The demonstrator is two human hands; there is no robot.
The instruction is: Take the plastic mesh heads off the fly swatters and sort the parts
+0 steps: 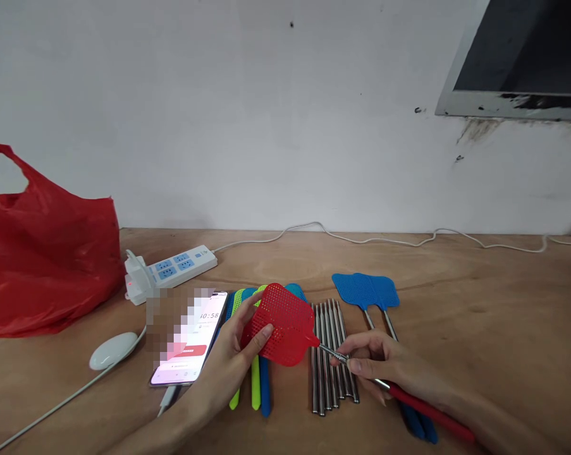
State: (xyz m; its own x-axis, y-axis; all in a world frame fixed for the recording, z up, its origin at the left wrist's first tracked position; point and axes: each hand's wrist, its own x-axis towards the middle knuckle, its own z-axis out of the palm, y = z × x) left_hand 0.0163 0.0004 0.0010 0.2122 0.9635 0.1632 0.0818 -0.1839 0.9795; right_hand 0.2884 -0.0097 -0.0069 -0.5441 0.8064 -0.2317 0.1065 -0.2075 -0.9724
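Observation:
A red fly swatter is held between both hands above the table. My left hand grips its perforated head, thumb on top. Around its metal shaft, just below the head, the fingers of my right hand are closed; the red handle runs under that wrist. Beneath the swatter lies a row of metal rods. Partly hidden behind my left hand are green and blue swatter heads, with green handles and a blue handle showing below. Two blue fly swatters with metal shafts lie to the right.
A lit phone lies left of my left hand, with a cable plugged in. Behind it sits a white power strip. A red plastic bag stands far left, near a white oval object. A thin cord runs along the wall.

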